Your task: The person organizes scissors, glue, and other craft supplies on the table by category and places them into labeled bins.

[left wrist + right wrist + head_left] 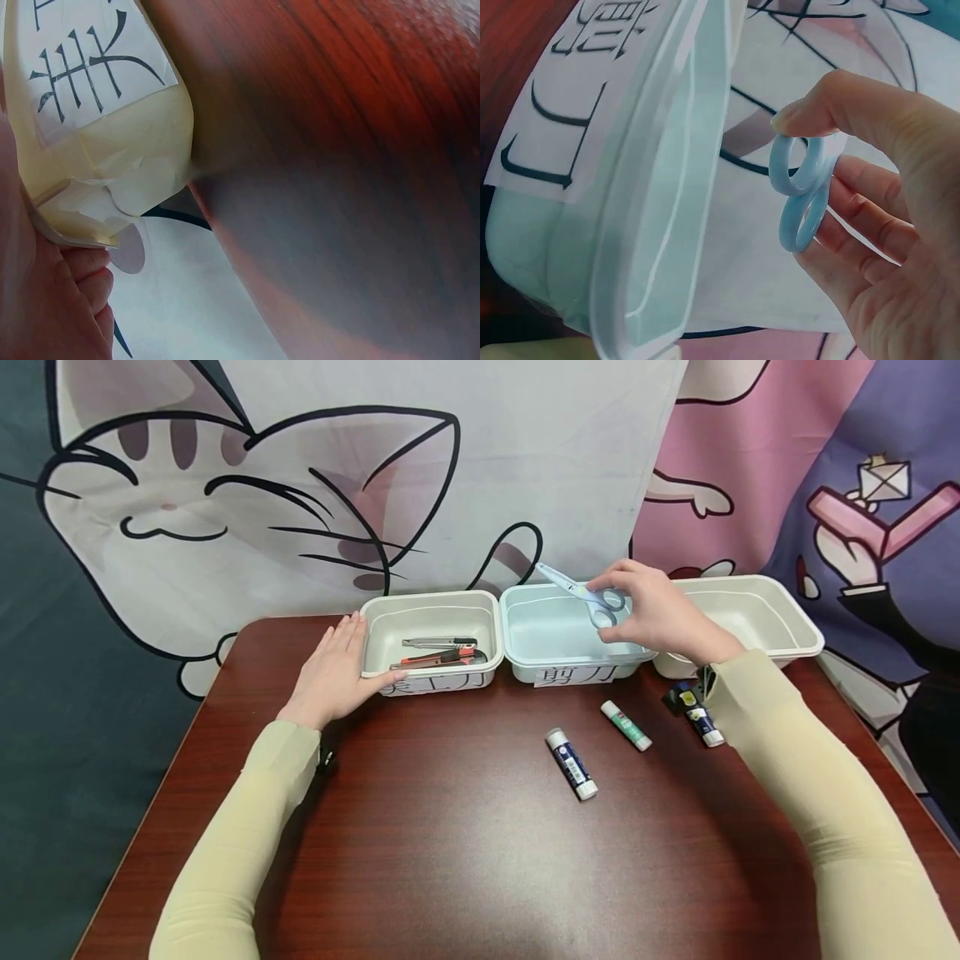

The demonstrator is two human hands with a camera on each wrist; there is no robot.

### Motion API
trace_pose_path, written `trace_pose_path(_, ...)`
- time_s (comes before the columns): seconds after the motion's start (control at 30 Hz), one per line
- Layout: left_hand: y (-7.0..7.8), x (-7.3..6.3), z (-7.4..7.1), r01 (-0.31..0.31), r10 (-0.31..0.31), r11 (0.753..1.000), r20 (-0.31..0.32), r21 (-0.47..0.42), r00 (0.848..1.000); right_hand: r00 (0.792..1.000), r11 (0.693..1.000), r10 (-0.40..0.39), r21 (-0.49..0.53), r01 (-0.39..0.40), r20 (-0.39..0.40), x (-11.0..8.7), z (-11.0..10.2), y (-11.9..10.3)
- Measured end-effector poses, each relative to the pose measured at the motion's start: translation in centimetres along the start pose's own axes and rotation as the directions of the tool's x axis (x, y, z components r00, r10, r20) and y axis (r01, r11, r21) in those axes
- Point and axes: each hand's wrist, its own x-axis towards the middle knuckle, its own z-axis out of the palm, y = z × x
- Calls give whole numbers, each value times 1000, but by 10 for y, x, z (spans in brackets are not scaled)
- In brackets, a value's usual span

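While above a reddish table (pixel 450 827), before cat-print cloth (pixel 360 468), right fingers (pixel 877 217) in scissors-pinch (pixel 577 589) (left fingers (pixel 343 639) straight).

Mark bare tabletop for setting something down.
Widest: tabletop between the sleeves, in front of the nearest glue stick. Also: left of it, in front of the cutter bin. Crowded: rightward, where the green glue stick and rightmost glue stick lie.
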Motion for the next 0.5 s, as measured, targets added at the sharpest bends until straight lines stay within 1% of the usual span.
trace_pose_path(0.1,0,0,0,1,-1,1000,-2,0,1000,998,999,52,-12,-52,46,6,6,8)
trace_pose_path(0.23,1,0,0,4,-4,1000,-9,-1,1000,991,996,77,-48,-72,106,14,16,18)
trace_pose_path(0.27,1,-1,0,5,-5,1000,-11,-2,1000,990,996,78,-62,-71,121,15,18,20)
trace_pose_path(0.43,1,-1,-1,5,-5,1000,-13,-2,1000,982,987,36,-162,-6,186,20,27,28)
trace_pose_path(0.5,1,0,-1,6,-6,1000,-10,-1,1000,979,983,28,-183,9,200,21,29,31)
